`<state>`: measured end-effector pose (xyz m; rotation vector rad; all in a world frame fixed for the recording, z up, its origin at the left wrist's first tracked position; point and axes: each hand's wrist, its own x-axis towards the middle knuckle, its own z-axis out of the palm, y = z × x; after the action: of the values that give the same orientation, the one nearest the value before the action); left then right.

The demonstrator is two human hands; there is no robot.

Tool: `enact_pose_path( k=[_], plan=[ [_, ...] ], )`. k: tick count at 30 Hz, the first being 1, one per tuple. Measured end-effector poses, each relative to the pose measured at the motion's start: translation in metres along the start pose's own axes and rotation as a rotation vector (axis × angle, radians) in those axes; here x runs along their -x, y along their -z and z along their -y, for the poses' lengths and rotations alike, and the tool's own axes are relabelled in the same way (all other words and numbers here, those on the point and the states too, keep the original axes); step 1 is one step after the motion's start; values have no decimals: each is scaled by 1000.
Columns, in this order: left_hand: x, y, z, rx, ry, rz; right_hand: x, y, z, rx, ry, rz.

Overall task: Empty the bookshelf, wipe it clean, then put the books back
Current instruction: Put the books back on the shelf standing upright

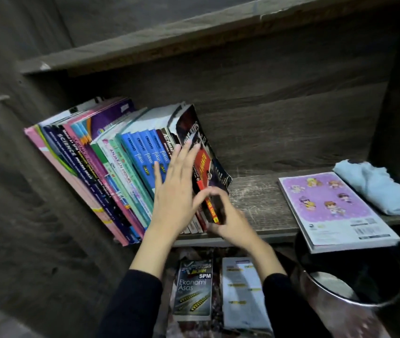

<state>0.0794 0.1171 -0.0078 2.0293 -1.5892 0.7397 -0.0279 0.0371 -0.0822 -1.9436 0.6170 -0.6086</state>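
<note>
pressing a leaning row of books (111,172) on the shelf (255,198), red-spined book (205,172) at its right end.
left hand (172,191) lies flat on the spines, fingers (184,154) straight and spread; right hand (233,223) pinches the red-spined book's lower end, fingers curled, blurred. bare shelf board opens rightward up to a purple book (328,203) overhanging the front edge and a blue cloth (377,186) partly cut off.
</note>
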Motion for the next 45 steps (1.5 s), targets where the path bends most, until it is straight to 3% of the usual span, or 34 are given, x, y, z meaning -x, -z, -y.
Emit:
enact_pose_path(
  k=[2,4,7,15,20,32,40,45],
  plan=[
    [1,2,3,-56,-34,51,-2,17,-1,-145,-43,178],
    [0,5,6,-74,-43,122,-2,24,-3,-141,-79,214],
    [0,6,8,-110,-65,131,-2,20,-8,-166,-104,145],
    [-4,-16,5,-273,-3,-118,-7,-2,-8,42,-129,-130],
    [-6,-28,3,-393,20,-197,-14,-12,-14,-45,-145,-240],
    [-13,-36,-6,-505,111,-209,-26,-16,-24,-7,-125,-283],
    [-16,-40,-9,-572,170,-126,-28,-13,-32,67,-119,-274],
    [-16,-38,-13,-462,186,-101,-27,-6,-30,24,-112,-229]
  ],
)
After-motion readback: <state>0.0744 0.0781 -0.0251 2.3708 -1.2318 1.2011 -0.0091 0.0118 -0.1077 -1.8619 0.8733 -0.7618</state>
